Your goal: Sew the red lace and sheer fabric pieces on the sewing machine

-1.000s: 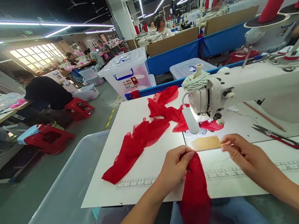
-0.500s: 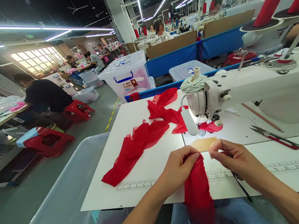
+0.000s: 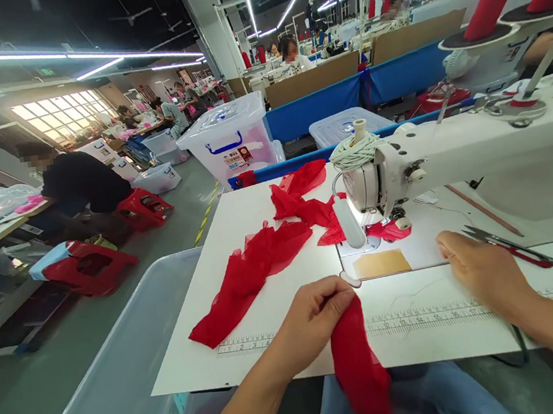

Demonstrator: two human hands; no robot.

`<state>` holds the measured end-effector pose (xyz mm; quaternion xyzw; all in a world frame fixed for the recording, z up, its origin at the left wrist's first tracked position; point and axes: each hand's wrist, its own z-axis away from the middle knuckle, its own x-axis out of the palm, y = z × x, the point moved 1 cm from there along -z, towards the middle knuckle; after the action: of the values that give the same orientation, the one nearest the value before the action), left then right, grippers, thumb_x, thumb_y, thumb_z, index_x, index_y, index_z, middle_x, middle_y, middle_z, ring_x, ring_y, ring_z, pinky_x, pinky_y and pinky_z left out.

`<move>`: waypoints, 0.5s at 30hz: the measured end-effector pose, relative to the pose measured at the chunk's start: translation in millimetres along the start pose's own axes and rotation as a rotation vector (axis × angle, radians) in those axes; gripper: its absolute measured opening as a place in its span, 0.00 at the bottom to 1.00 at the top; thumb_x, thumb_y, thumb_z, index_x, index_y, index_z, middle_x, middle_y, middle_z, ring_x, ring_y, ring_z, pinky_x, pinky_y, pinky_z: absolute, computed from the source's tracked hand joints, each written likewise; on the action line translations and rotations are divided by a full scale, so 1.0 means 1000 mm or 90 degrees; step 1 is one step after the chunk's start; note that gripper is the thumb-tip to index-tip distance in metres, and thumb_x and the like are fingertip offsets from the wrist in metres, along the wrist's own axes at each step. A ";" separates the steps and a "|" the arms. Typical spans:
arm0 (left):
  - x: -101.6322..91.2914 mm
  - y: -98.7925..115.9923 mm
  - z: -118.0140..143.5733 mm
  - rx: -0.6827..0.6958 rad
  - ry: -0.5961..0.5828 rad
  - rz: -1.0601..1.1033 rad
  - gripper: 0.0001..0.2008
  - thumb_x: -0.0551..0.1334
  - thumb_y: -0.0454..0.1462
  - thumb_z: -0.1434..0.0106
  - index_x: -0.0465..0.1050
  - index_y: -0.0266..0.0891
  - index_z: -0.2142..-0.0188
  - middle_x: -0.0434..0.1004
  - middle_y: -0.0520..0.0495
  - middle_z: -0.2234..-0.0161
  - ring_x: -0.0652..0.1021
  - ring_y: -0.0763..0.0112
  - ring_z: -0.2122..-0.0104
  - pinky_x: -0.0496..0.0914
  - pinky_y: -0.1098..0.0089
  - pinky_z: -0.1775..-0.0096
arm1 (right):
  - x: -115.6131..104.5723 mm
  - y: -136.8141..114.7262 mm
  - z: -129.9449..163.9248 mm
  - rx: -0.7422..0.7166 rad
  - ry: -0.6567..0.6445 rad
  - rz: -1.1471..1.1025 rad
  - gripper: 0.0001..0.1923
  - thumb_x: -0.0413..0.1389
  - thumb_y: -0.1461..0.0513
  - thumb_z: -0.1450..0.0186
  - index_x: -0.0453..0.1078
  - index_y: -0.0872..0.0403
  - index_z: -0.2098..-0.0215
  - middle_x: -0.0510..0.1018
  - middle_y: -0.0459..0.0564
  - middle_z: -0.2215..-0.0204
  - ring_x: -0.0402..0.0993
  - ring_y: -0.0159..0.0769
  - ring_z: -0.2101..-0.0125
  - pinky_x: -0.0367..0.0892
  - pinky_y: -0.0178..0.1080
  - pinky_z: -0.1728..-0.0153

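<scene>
My left hand (image 3: 315, 316) is pinched shut on a red fabric strip (image 3: 356, 365) that hangs long-axis down over the table's (image 3: 278, 301) front edge. My right hand (image 3: 486, 272), loosely open and empty, sits just left of the scissors (image 3: 511, 247) (handles pointing right), clearly the nearer hand.

Right hand (image 3: 486, 272) now beside scissors (image 3: 510, 247).

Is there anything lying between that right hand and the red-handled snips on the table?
Nothing visible does. The right hand sits just short of the snips, with only bare white table between them. The left hand holds red fabric.
</scene>
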<state>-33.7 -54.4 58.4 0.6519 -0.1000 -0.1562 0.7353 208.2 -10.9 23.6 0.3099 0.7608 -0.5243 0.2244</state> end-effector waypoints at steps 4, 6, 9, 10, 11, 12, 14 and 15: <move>0.006 -0.013 -0.016 -0.073 0.103 0.136 0.21 0.65 0.53 0.44 0.69 0.36 0.69 0.66 0.54 0.76 0.67 0.78 0.78 0.63 0.75 0.75 | -0.001 -0.013 0.005 0.022 -0.076 -0.097 0.13 0.48 0.50 0.34 0.67 0.47 0.61 0.64 0.39 0.84 0.58 0.32 0.85 0.56 0.35 0.81; 0.013 -0.016 -0.025 -0.085 0.110 0.186 0.23 0.68 0.54 0.48 0.70 0.37 0.67 0.68 0.54 0.76 0.69 0.77 0.80 0.65 0.75 0.77 | 0.008 -0.025 0.015 0.024 -0.199 -0.168 0.16 0.50 0.47 0.35 0.69 0.48 0.61 0.69 0.41 0.81 0.62 0.32 0.82 0.59 0.35 0.79; 0.017 -0.015 -0.033 -0.078 0.110 0.237 0.25 0.70 0.54 0.52 0.70 0.36 0.66 0.72 0.52 0.75 0.73 0.75 0.78 0.68 0.74 0.76 | 0.023 -0.034 0.026 0.110 -0.371 -0.320 0.19 0.52 0.45 0.36 0.70 0.50 0.62 0.74 0.43 0.77 0.64 0.33 0.81 0.61 0.35 0.79; 0.017 -0.014 -0.034 -0.071 0.112 0.251 0.25 0.71 0.53 0.52 0.70 0.36 0.67 0.73 0.51 0.74 0.74 0.74 0.76 0.70 0.74 0.73 | 0.026 -0.034 0.027 0.140 -0.397 -0.376 0.19 0.52 0.45 0.36 0.70 0.50 0.62 0.75 0.44 0.76 0.66 0.33 0.80 0.61 0.35 0.79; 0.016 -0.012 -0.035 -0.064 0.112 0.262 0.24 0.72 0.52 0.52 0.71 0.35 0.67 0.74 0.50 0.74 0.75 0.74 0.74 0.71 0.74 0.70 | 0.028 -0.034 0.028 0.165 -0.401 -0.416 0.19 0.52 0.45 0.36 0.70 0.51 0.64 0.76 0.45 0.75 0.67 0.34 0.78 0.62 0.36 0.78; 0.015 -0.012 -0.036 -0.059 0.111 0.268 0.24 0.72 0.51 0.52 0.72 0.34 0.68 0.74 0.49 0.73 0.75 0.74 0.72 0.72 0.73 0.68 | 0.028 -0.032 0.027 0.182 -0.378 -0.430 0.19 0.52 0.45 0.37 0.70 0.51 0.65 0.76 0.46 0.74 0.68 0.34 0.77 0.63 0.36 0.77; 0.013 -0.011 -0.038 -0.058 0.110 0.270 0.23 0.73 0.51 0.52 0.72 0.34 0.69 0.74 0.49 0.73 0.75 0.74 0.71 0.72 0.73 0.66 | 0.024 -0.030 0.024 0.187 -0.293 -0.376 0.19 0.53 0.45 0.37 0.71 0.51 0.68 0.73 0.45 0.79 0.64 0.33 0.79 0.60 0.35 0.79; 0.012 -0.011 -0.039 -0.058 0.115 0.270 0.23 0.73 0.51 0.52 0.72 0.33 0.70 0.74 0.49 0.73 0.75 0.74 0.71 0.72 0.73 0.66 | 0.022 -0.029 0.023 0.176 -0.250 -0.328 0.19 0.54 0.45 0.38 0.71 0.51 0.70 0.71 0.43 0.81 0.62 0.32 0.81 0.57 0.35 0.80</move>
<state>-9.4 -23.6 41.2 0.5936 -0.1610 0.0564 0.7865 172.7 -35.0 20.0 0.0288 0.6780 -0.7114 0.1827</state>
